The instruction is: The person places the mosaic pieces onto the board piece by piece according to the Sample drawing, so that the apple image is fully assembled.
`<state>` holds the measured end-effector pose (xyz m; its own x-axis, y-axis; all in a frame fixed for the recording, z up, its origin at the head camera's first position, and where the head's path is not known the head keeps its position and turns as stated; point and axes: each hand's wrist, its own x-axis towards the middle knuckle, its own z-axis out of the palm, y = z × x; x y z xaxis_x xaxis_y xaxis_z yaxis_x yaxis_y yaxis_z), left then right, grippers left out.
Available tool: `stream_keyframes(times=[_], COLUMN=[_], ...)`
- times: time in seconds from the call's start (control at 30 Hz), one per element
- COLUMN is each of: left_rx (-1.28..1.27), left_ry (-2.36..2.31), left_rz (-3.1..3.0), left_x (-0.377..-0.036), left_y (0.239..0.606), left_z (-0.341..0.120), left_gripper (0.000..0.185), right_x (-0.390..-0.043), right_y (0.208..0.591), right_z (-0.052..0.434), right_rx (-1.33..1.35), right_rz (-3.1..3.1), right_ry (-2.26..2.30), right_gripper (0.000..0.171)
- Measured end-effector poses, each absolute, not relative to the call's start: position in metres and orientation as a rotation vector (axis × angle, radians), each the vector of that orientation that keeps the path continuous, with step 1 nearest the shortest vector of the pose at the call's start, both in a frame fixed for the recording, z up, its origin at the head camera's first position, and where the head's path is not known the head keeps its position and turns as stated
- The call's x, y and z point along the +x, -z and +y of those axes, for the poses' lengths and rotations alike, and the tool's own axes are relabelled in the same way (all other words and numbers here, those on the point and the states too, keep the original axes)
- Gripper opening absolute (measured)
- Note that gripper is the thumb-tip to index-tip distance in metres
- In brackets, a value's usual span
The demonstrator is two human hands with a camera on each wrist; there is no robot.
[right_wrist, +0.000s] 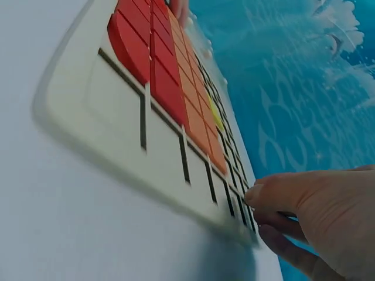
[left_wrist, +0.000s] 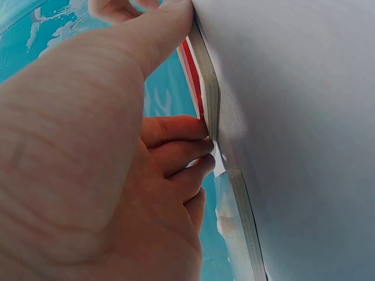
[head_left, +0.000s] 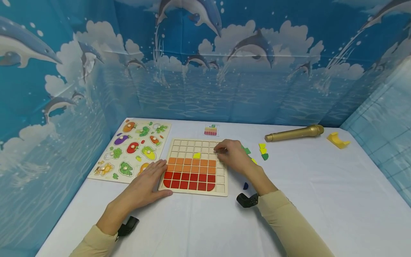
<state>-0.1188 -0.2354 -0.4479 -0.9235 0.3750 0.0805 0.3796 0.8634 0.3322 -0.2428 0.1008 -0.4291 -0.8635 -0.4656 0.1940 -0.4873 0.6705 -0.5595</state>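
A square wooden grid board [head_left: 221,188] lies on the white table, with red pieces [head_left: 185,180] in its near rows and orange pieces [head_left: 192,165] above them. One yellow square [head_left: 197,155] sits on the grid beyond the orange. My left hand [head_left: 141,187] rests at the board's left edge, fingers extended along the side and thumb at the near corner. Over the far right part of the grid is my right hand [head_left: 236,155], its fingers bent and tips close together. I cannot tell whether a small piece is between those tips.
Green pieces [head_left: 247,151], yellow pieces [head_left: 262,146] and a dark blue piece [head_left: 245,186] lie right of the board. Behind it is a pattern card [head_left: 211,130]. A vegetable puzzle [head_left: 96,175] lies left; a gold microphone [head_left: 293,134] and yellow curved block [head_left: 338,140] are far right.
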Motion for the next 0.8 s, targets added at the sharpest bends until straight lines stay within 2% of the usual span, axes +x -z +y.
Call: stream_keyframes(times=[0.3,0.5,0.8], left_rx=[-0.604,-0.593,-0.6], left_ry=[0.542,0.553,0.556], left_rz=[-3.025,-3.027,-3.025], left_x=[-0.119,-0.118,-0.119], left_y=[0.448,0.447,0.448], left_z=[-0.235,-0.236,-0.237], left_gripper=[0.093,0.093,0.094], right_x=[-0.239,-0.243,-0.248], right_y=[0.434,0.436,0.436], right_z=[0.143,0.157,0.169], right_rx=[0.683,0.692,0.711], right_rz=[-2.865,-2.882,-2.883], right_ry=[-0.914,-0.846,-0.816], right_gripper=[0.025,0.028,0.022])
